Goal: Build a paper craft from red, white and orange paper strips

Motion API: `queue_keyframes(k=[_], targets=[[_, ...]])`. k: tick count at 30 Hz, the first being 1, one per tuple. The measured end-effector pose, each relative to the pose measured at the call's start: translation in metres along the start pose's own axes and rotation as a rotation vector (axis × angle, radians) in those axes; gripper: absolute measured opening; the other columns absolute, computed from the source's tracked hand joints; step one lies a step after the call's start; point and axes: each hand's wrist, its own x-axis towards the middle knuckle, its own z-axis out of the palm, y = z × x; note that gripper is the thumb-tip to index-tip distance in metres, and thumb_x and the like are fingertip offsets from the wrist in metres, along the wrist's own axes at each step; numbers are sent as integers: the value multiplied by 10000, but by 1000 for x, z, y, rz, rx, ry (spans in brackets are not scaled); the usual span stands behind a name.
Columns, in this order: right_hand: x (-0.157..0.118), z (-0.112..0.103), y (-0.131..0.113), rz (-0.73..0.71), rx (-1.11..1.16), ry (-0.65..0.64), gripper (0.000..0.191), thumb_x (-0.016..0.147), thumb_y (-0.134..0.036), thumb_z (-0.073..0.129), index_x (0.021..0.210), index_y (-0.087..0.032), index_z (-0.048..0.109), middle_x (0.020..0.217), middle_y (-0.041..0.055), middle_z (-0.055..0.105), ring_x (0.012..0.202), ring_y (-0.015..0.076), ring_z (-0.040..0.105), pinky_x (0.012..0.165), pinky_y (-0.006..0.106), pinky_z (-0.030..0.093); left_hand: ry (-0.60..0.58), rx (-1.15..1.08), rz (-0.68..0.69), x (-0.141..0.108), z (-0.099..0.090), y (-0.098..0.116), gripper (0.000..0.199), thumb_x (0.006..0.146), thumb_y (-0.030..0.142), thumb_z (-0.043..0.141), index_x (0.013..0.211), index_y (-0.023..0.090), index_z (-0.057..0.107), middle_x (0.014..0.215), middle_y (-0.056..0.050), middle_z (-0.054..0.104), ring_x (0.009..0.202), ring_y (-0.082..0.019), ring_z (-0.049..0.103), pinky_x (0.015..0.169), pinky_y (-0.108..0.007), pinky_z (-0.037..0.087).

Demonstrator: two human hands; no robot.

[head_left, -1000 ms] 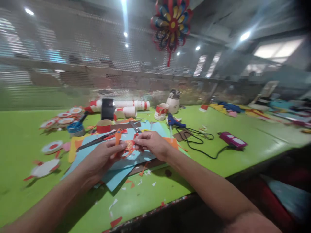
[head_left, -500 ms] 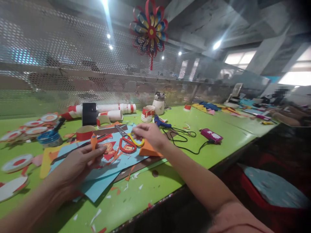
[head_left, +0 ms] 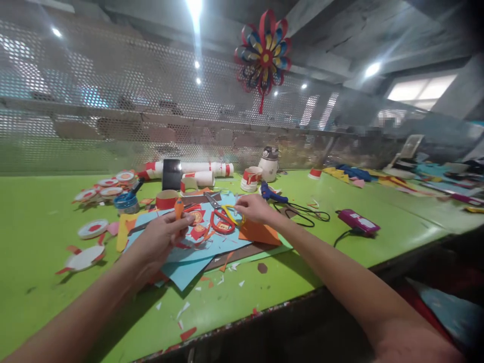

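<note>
Between the thumb and fingers of my left hand (head_left: 164,237) is a small orange paper piece (head_left: 179,207), held upright. My right hand (head_left: 254,207) is closed in a pinch at the yellow handle of the scissors (head_left: 223,216); whether it grips the handle or something small is unclear. The scissors have one red and one yellow handle, and their blades point away to the left. Beneath them are light-blue paper sheets (head_left: 189,275) with red and gold cutouts (head_left: 197,232) and scraps. An orange sheet (head_left: 259,233) lies below my right wrist.
A blue glue gun (head_left: 273,193) with a black cord lies behind my right hand, and a purple power bank (head_left: 357,223) is farther right. White-and-red tubes (head_left: 196,169), a bottle (head_left: 268,165) and a blue jar (head_left: 126,203) stand behind. Round white-and-red paper pieces (head_left: 93,228) lie left.
The view has turned left, so everything appears shifted to the right. My left hand still holds the orange piece, and my right hand stays pinched beside the scissors.
</note>
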Motion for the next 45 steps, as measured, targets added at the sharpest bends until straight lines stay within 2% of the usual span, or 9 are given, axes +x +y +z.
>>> queue_keyframes(k=[6,14,22,29,32,34,37,41,45], targets=[[25,32,-36,-27,-318,-191,433,620,-212,727,1042,-159,648,1014,154,698,944,312,638,693,309,446,68,-66,35,2,-6,3,263,515,251,851,562,131,621,551,31,529,531,-66,438,493,-181,349],[37,36,-34,35,-356,-294,728,521,-159,732,1226,-215,554,1040,102,695,875,285,652,571,266,424,102,-125,70,5,-11,8,237,549,246,829,658,115,665,644,1,616,578,-78,509,555,-198,393],[40,15,-16,194,-77,-147,652,618,-187,729,1248,-118,576,976,113,691,748,228,628,539,249,406,241,-241,161,9,-22,22,57,647,88,731,637,119,685,658,-22,665,616,-83,571,550,-159,443],[1,-8,-15,161,343,-95,365,657,-192,618,1014,-116,620,591,0,580,511,147,535,497,250,397,269,-272,110,13,-19,22,64,658,41,706,643,98,680,617,-38,665,537,-95,573,504,-186,465],[-19,-8,-25,35,606,-134,246,673,-202,535,914,-171,570,720,16,611,669,160,617,619,272,483,254,-288,113,13,-16,27,61,646,66,731,679,93,687,652,-59,683,550,-117,597,513,-212,481],[-32,-4,-34,-79,1009,-231,203,654,-183,556,857,-181,559,817,32,620,765,171,629,736,319,500,241,-305,147,9,-11,35,41,663,81,722,667,99,685,651,-58,684,555,-120,605,518,-216,483],[-51,6,-46,-126,1281,-302,258,653,-138,606,896,-212,561,882,14,602,846,170,617,800,334,489,251,-333,220,-3,0,47,48,671,98,725,652,120,687,657,-36,688,563,-98,602,537,-194,478],[-72,15,-63,-58,1290,-393,200,775,-289,626,937,-212,539,824,22,590,766,172,615,740,342,488,224,-407,300,-17,16,56,82,633,137,773,683,126,709,701,-31,703,601,-88,606,571,-184,474],[-85,13,-77,-84,1084,-246,438,822,-592,539,1044,-218,486,798,38,579,785,208,612,728,361,475,251,-457,347,-20,27,57,120,619,142,783,716,146,712,730,-15,703,628,-79,599,618,-187,471]])
